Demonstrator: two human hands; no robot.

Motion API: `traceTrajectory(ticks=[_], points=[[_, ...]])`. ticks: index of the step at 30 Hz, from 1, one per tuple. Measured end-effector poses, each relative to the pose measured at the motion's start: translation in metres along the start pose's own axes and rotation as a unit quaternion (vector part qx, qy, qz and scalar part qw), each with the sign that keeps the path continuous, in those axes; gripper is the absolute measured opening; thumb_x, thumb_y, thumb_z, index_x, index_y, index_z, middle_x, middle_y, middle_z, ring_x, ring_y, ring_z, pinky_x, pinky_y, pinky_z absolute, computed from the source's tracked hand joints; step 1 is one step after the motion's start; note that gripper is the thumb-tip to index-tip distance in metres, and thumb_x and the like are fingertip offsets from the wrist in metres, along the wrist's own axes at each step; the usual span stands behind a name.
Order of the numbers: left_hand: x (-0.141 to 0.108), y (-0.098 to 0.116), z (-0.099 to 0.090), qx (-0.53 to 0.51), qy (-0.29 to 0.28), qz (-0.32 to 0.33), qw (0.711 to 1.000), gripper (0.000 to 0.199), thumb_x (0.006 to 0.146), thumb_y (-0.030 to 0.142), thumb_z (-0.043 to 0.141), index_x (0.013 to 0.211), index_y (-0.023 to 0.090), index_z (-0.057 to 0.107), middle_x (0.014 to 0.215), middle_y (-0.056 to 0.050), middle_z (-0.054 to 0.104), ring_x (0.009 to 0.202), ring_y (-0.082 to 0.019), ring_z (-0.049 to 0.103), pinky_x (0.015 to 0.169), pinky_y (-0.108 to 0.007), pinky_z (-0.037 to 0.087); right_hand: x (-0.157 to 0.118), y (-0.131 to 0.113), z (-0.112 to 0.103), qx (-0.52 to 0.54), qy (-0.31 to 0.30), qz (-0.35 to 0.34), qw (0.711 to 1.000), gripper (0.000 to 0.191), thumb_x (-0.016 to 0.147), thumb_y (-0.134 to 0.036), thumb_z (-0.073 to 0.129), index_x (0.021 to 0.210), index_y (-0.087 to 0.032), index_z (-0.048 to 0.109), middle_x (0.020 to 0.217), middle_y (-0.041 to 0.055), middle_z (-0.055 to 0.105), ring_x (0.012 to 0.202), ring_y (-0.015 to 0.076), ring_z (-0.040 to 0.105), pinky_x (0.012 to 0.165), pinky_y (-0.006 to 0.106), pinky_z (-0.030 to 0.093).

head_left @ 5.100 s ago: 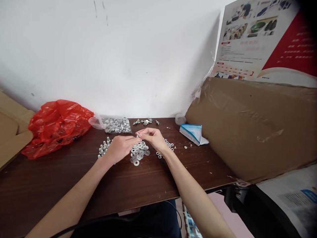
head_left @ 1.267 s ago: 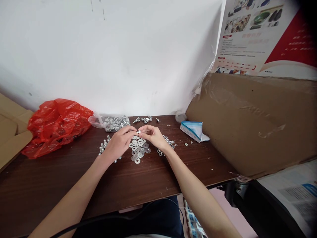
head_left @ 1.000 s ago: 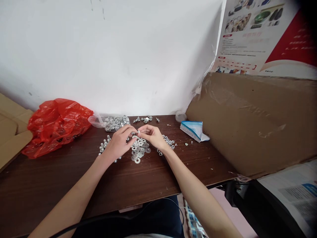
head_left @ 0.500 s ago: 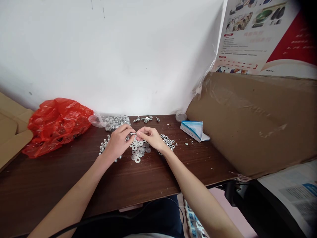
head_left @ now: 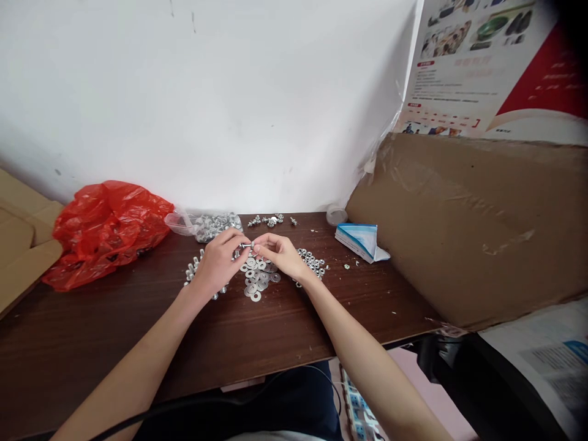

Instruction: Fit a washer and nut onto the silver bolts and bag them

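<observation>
My left hand [head_left: 221,260] is closed on a small metal bolt [head_left: 247,245], which points toward the right hand. The fingertips of my right hand [head_left: 281,254] pinch at the bolt's right end, where a small nut-like piece shows. Flat washers [head_left: 258,278] lie in a pile on the table below the hands. Bolts [head_left: 195,267] lie beside and partly under the left hand. Nuts [head_left: 313,262] are heaped to the right of the right wrist, which hides some of them.
Fitted bolts [head_left: 273,220] lie near the wall, beside a clear bag of metal parts [head_left: 217,225]. A red plastic bag [head_left: 108,229] is at the left. A blue-white packet [head_left: 361,240] and a round clear lid [head_left: 337,215] lie near a cardboard panel [head_left: 468,220].
Both hands stay nearly in place. The fingers have shifted slightly around the bolt, and the piece at its right end shows more clearly.
</observation>
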State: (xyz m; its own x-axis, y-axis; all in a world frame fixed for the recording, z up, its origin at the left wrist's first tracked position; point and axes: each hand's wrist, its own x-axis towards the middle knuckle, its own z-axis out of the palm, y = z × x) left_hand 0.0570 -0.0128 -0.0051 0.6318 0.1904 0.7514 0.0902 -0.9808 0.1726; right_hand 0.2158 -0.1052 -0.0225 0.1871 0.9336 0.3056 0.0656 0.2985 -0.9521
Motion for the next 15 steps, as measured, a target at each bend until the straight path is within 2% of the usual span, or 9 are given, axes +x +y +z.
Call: traceTrajectory(ticks=[15], points=[[0.0001, 0.0022, -0.0008, -0.008, -0.006, 0.0, 1.0, 0.007, 0.089, 0.016, 0.054, 0.09, 0.018, 0.061, 0.09, -0.004, 0.062, 0.078, -0.015, 0.061, 0.068, -0.029, 0.049, -0.0003, -0.0021, 0.0, -0.029, -0.012, 0.007, 0.999, 0.032, 0.079, -0.049, 0.067, 0.081, -0.017, 0.063, 0.074, 0.0021, 0.065, 0.071, 0.0141, 0.06, 0.071, 0.03, 0.049]])
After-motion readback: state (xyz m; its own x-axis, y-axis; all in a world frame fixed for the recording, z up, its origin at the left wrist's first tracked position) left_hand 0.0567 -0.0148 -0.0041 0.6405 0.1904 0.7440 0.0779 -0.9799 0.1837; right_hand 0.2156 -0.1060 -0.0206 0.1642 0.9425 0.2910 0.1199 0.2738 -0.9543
